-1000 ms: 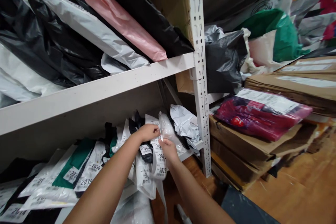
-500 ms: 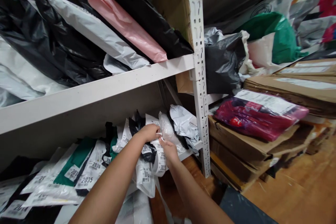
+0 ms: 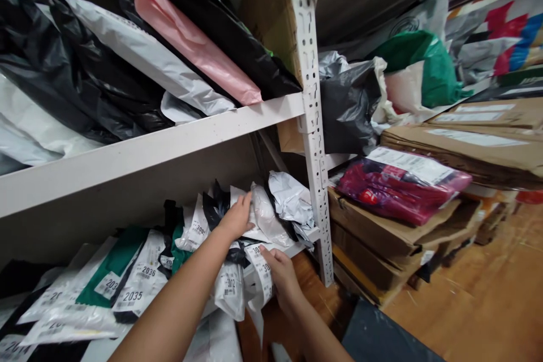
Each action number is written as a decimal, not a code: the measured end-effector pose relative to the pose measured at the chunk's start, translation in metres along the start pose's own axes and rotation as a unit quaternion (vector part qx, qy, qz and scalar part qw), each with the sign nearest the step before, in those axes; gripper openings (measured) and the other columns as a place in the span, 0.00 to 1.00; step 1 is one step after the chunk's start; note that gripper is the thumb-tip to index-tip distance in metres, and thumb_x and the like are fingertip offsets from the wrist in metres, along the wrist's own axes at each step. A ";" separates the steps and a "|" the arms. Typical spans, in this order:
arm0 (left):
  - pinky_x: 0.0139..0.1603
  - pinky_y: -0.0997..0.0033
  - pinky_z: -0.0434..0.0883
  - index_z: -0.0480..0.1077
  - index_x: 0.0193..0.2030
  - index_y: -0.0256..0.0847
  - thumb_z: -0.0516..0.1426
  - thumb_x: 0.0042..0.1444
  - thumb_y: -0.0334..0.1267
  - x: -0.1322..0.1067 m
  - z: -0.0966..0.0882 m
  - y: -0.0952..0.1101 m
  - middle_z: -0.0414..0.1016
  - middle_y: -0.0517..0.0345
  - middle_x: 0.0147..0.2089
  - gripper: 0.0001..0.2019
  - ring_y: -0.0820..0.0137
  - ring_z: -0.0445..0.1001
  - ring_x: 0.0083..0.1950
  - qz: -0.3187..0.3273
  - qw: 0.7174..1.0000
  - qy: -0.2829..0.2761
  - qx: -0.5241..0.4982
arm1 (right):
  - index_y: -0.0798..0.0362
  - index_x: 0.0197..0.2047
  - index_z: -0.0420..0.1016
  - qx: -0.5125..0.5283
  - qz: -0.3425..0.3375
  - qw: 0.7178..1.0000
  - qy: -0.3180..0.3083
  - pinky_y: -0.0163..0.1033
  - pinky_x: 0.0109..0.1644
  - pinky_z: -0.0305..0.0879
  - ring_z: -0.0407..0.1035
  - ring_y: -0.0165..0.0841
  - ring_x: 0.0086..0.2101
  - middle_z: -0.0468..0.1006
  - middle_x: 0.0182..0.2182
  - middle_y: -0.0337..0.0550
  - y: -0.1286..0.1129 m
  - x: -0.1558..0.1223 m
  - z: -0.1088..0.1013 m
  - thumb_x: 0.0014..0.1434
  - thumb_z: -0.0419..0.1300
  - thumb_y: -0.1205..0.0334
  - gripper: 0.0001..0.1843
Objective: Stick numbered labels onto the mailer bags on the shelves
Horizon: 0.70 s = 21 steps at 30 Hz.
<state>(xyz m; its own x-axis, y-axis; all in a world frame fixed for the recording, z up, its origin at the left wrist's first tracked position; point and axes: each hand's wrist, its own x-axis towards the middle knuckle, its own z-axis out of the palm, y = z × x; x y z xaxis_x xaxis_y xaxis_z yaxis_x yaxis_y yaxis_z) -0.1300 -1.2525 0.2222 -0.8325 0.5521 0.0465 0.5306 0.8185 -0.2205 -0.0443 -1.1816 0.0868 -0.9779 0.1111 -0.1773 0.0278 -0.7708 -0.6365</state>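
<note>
My right hand (image 3: 282, 271) pinches a curling strip of white number labels (image 3: 260, 271) in front of the lower shelf. My left hand (image 3: 240, 216) lies with fingers stretched over a white plastic mailing bag (image 3: 257, 231). Just right of it leans a clear-wrapped white package (image 3: 267, 209), then a crumpled silver-white bag (image 3: 291, 195). Below my left wrist hangs a white bag labelled 3012 (image 3: 230, 285). Farther left on the shelf stand more labelled bags, among them a green bag (image 3: 112, 266) and a white one marked 2036 (image 3: 148, 260).
Above my hands runs the upper shelf's white edge (image 3: 169, 150), carrying black, white and pink mailers (image 3: 190, 39). A perforated post (image 3: 316, 181) stands to the right. Beyond it are stacked cardboard boxes (image 3: 369, 243) with a magenta package (image 3: 399, 186) on top.
My hands have come apart. The right moved down and toward me with the label strip, while the left stayed by the white bag and its fingers straightened. The view shifted slightly right.
</note>
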 end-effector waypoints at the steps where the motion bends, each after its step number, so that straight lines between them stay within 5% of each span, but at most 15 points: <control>1: 0.57 0.61 0.64 0.50 0.63 0.35 0.59 0.46 0.29 -0.001 -0.001 0.000 0.52 0.40 0.63 0.37 0.58 0.63 0.58 0.018 0.999 0.022 -0.018 | 0.53 0.18 0.61 0.019 -0.020 0.999 -0.021 0.30 0.19 0.47 0.51 0.21 0.15 0.62 0.11 0.28 -0.002 -0.003 -0.001 0.39 0.69 0.49 0.23; 3: 0.61 0.61 0.61 0.53 0.63 0.44 0.54 0.44 0.21 -0.004 -0.003 -0.001 0.47 0.49 0.68 0.37 0.60 0.56 0.63 0.100 0.992 0.057 -0.055 | 0.53 0.21 0.63 0.053 -0.048 0.996 -0.055 0.29 0.21 0.50 0.55 0.22 0.16 0.66 0.13 0.29 -0.011 -0.007 0.000 0.38 0.70 0.51 0.21; 6: 0.65 0.61 0.56 0.68 0.51 0.44 0.48 0.44 0.18 -0.007 -0.005 -0.006 0.64 0.56 0.61 0.28 0.65 0.54 0.65 0.199 0.972 0.062 -0.109 | 0.53 0.31 0.72 0.080 -0.065 0.993 -0.064 0.32 0.26 0.60 0.66 0.28 0.21 0.75 0.21 0.35 -0.030 -0.006 0.002 0.36 0.72 0.55 0.20; 11: 0.53 0.68 0.66 0.74 0.37 0.40 0.45 0.54 0.27 -0.002 -0.013 -0.006 0.76 0.55 0.43 0.16 0.69 0.70 0.47 0.170 0.970 0.048 -0.164 | 0.55 0.38 0.76 0.090 -0.067 0.993 -0.030 0.36 0.29 0.64 0.71 0.33 0.25 0.80 0.25 0.41 -0.049 0.009 0.005 0.36 0.71 0.54 0.24; 15: 0.44 0.68 0.65 0.69 0.25 0.39 0.40 0.62 0.42 0.008 -0.022 0.004 0.72 0.55 0.29 0.22 0.67 0.70 0.38 0.126 0.985 0.060 -0.099 | 0.57 0.32 0.77 0.060 -0.087 0.993 0.048 0.37 0.28 0.65 0.71 0.33 0.24 0.79 0.21 0.42 -0.046 0.029 0.019 0.33 0.70 0.52 0.23; 21: 0.39 0.68 0.65 0.70 0.30 0.42 0.48 0.57 0.47 0.021 -0.025 0.013 0.75 0.57 0.33 0.15 0.65 0.72 0.38 0.099 0.994 0.019 -0.046 | 0.56 0.24 0.75 0.009 -0.112 0.989 0.101 0.35 0.28 0.65 0.69 0.32 0.23 0.77 0.19 0.40 -0.037 0.053 0.031 0.33 0.69 0.51 0.18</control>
<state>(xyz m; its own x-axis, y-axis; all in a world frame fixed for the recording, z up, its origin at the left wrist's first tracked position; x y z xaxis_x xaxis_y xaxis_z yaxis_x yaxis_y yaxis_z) -0.1364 -1.2264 0.2444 -0.7046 0.7079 0.0487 0.6972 0.7035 -0.1382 -0.1036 -1.1664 0.1238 -0.8980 0.4014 -0.1803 -0.1898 -0.7231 -0.6642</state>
